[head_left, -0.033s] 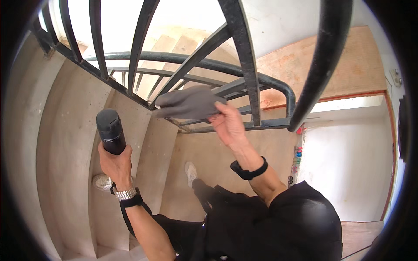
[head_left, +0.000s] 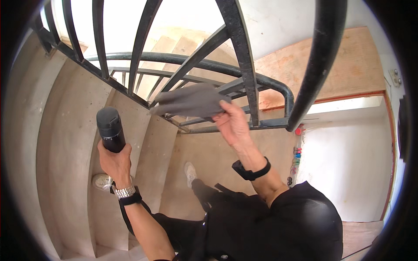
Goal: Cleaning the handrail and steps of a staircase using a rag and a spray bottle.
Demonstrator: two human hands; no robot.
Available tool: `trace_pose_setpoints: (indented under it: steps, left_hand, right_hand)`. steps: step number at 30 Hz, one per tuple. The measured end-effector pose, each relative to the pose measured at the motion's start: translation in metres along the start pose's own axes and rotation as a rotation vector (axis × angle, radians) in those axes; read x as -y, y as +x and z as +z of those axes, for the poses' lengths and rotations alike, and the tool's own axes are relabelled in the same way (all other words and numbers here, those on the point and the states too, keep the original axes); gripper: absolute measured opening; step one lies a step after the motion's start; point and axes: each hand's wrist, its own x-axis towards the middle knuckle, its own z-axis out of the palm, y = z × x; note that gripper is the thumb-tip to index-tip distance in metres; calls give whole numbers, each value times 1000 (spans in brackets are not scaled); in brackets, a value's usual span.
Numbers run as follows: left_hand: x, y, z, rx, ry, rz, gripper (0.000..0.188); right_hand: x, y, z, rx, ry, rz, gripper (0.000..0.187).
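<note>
My left hand (head_left: 115, 162) is wrapped round the lower part of a black bottle (head_left: 110, 124) with a lidded top, held upright and tilted a little over the stair steps. In my right hand (head_left: 234, 126) one end of a grey cloth (head_left: 189, 99) is pinched between thumb and fingers. The cloth stretches out to the left, its free end blurred, in front of the black metal railing (head_left: 244, 56). From this view I cannot tell whether the cloth touches the bars. Bottle and cloth are apart from each other.
Curved concrete steps (head_left: 65, 143) run down the left side. My white shoes (head_left: 190, 172) are on the stairs and landing. A thick black handrail (head_left: 324, 56) rises at the right. Several pairs of small coloured shoes (head_left: 297, 157) line the wall beyond the landing.
My right hand has shifted slightly to the right, and the cloth's free end has swung a little. The left hand and bottle are almost unmoved.
</note>
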Motion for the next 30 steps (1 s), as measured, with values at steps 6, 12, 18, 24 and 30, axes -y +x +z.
trace_pose_setpoints:
  steps: [6,12,18,24,30]
  left_hand:
    - [-2,4,-4,1,-24,22,61]
    - [-11,7,0,-23,-17,-15,59]
    - [8,6,-8,-1,53,-67,58]
    - [-12,11,20,52,-5,0,60]
    - [0,8,-3,16,40,-47,61]
  right_hand:
    - [71,-32,13,96,310,22,28]
    - [25,30,14,81,25,180,26]
    - [-117,84,-5,-73,139,405,34]
    - [-231,175,-56,-359,20,429,34]
    - [-178,106,-13,-192,178,400,31]
